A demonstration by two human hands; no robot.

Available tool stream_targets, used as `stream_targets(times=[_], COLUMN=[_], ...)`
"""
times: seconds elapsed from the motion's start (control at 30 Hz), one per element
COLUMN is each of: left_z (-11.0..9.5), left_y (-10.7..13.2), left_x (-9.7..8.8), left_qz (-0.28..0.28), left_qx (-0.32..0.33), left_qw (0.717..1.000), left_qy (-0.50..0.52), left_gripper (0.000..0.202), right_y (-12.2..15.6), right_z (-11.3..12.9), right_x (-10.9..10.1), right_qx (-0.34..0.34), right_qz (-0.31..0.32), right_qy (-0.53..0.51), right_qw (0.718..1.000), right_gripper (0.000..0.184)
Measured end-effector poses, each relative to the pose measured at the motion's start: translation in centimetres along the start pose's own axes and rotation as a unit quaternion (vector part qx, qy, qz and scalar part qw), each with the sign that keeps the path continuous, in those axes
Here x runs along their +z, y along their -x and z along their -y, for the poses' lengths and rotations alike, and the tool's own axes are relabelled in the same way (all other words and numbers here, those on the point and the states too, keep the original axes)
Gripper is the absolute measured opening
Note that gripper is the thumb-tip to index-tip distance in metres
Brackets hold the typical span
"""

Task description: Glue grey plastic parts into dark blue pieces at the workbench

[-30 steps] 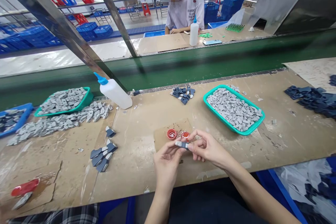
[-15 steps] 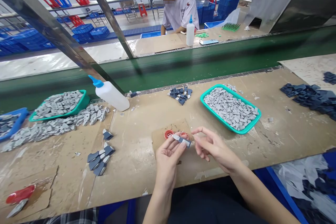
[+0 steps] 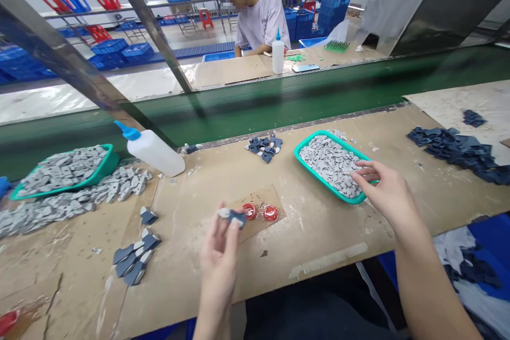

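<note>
My left hand [image 3: 220,253] pinches a small joined piece [image 3: 232,216], grey at one end and dark blue at the other, just above the worktable. Two red caps [image 3: 260,212] sit on a cardboard scrap right beside it. My right hand [image 3: 385,191] reaches over the near right corner of a teal tray [image 3: 306,167] of grey parts, fingers curled down onto the parts at the rim; whether they hold one is hidden. A row of finished blue-grey pieces [image 3: 133,260] lies to the left of my left hand.
A white glue bottle [image 3: 153,151] lies on its side at the back left. A second teal tray [image 3: 64,170] and loose grey parts [image 3: 59,204] sit far left. Dark blue parts are piled at the back centre [image 3: 263,146] and right [image 3: 458,149]. A person [image 3: 255,13] works across the green conveyor [image 3: 279,101].
My right hand let go of the joined piece and moved right to the teal tray. My left hand carried the piece leftward, past the red caps.
</note>
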State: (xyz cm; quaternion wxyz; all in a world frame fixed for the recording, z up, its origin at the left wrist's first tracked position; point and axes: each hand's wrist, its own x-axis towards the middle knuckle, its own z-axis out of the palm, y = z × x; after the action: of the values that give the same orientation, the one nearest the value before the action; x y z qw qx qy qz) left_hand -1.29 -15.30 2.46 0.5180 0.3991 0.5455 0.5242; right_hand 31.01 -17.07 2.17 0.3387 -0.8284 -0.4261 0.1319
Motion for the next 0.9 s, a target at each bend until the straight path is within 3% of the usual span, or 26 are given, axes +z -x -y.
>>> stream_targets(times=[0.07, 0.13, 0.17, 0.27, 0.33, 0.4, 0.47, 0.53, 0.6, 0.73, 0.8, 0.9], left_z=[0.1, 0.0, -0.1, -0.3, 0.1, 0.7, 1.0, 0.7, -0.1, -1.5, -1.5, -0.8], left_y=[-1.6, -3.7, -4.7, -7.8, -9.5, -10.8, -11.7, -12.3, -13.1, -16.0, -17.9, -20.3], left_x=[-2.1, -4.5, -5.8, -9.1, -10.9, -12.0, -12.3, -11.5, -9.6, -3.1, 0.5, 5.3], left_qz=[-0.079, -0.151, -0.16, -0.137, -0.112, -0.077, -0.042, -0.014, 0.011, 0.076, 0.111, 0.138], left_qx=[0.081, 0.154, 0.165, 0.17, 0.178, 0.201, 0.241, 0.284, 0.301, 0.277, 0.249, 0.205], left_qw=[0.989, 0.952, 0.925, 0.809, 0.746, 0.718, 0.715, 0.729, 0.746, 0.768, 0.779, 0.788], left_qy=[-0.09, -0.215, -0.301, -0.546, -0.632, -0.663, -0.655, -0.622, -0.594, -0.572, -0.565, -0.563], left_gripper=[0.062, 0.064, 0.065, 0.066, 0.068, 0.07, 0.069, 0.066, 0.059, 0.039, 0.032, 0.053], right_y=[-0.7, -1.4, -1.8, -3.2, -4.1, -5.0, -5.6, -5.8, -5.8, -4.9, -4.0, -1.9], right_z=[-0.5, -0.5, -0.4, 0.1, 0.3, 0.3, 0.1, 0.0, 0.0, 0.6, 1.3, 2.3], right_x=[0.1, 0.7, 1.1, 2.5, 3.1, 3.4, 3.7, 4.1, 4.6, 4.9, 4.6, 3.8], right_qx=[-0.014, -0.025, -0.028, -0.04, -0.055, -0.065, -0.067, -0.076, -0.097, -0.119, -0.111, -0.094], right_qz=[0.006, 0.033, 0.049, 0.081, 0.103, 0.131, 0.15, 0.149, 0.14, 0.088, 0.059, 0.037], right_qy=[0.032, 0.052, 0.063, 0.105, 0.137, 0.165, 0.187, 0.214, 0.241, 0.247, 0.191, 0.01], right_qw=[0.999, 0.998, 0.996, 0.99, 0.984, 0.975, 0.969, 0.962, 0.955, 0.958, 0.974, 0.995], right_gripper=[0.027, 0.023, 0.022, 0.018, 0.017, 0.017, 0.016, 0.014, 0.013, 0.028, 0.029, 0.023])
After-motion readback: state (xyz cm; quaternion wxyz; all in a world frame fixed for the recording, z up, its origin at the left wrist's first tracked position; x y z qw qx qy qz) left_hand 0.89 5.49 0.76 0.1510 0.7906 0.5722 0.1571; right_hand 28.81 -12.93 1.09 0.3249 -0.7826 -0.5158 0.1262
